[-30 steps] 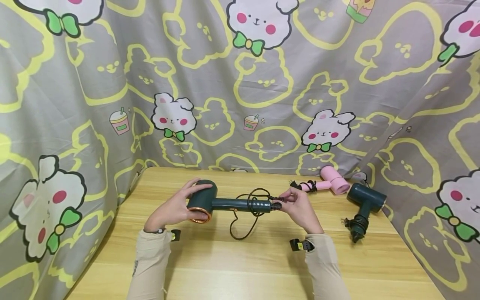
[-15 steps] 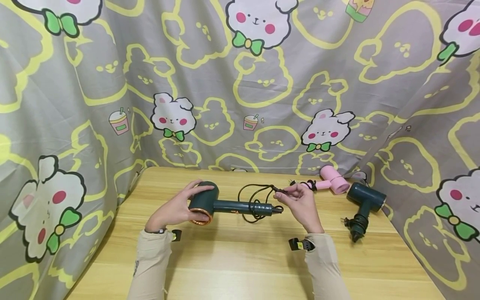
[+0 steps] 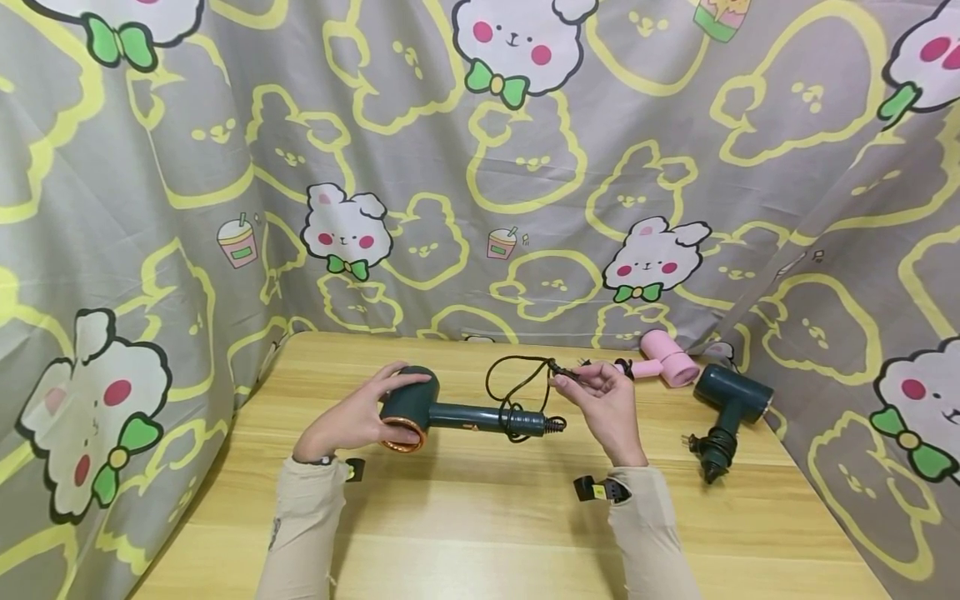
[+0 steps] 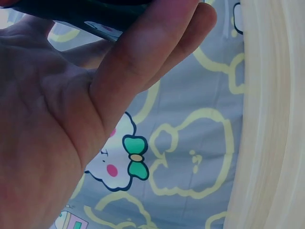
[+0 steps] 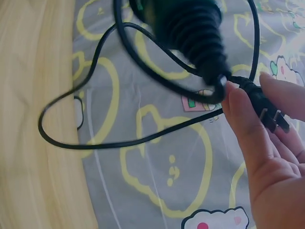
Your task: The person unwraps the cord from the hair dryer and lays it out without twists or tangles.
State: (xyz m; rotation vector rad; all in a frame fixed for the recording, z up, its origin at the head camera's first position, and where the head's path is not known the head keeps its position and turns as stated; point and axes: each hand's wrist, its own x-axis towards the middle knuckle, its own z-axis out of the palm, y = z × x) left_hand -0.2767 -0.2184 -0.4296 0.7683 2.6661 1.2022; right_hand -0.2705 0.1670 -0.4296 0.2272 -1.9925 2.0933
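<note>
A dark green hair dryer [image 3: 483,416] with a copper-coloured ring lies sideways across the middle in the head view, handle pointing right. My left hand [image 3: 348,417] grips its head, thumb at the ring and fingers over the top. In the left wrist view only a dark edge of the dryer [image 4: 95,24] shows above the palm. To the right, my right hand [image 3: 606,408] pinches the plug end of the black cord [image 3: 517,357], whose loops hang around the handle's end. The right wrist view shows the two-pin plug [image 5: 261,102] between thumb and fingers, close to the ribbed cord sleeve [image 5: 202,50].
A pink hair dryer [image 3: 670,360] lies at the back right of the wooden table [image 3: 465,533], its cord wrapped round the handle. Next to it is another dark green hair dryer [image 3: 733,394] with a wrapped cord. A patterned curtain [image 3: 435,167] hangs around the table.
My right hand has moved the plug up and away from the handle's end, drawing the cord loops upward. The left hand keeps hold of the dryer, which has shifted slightly right.
</note>
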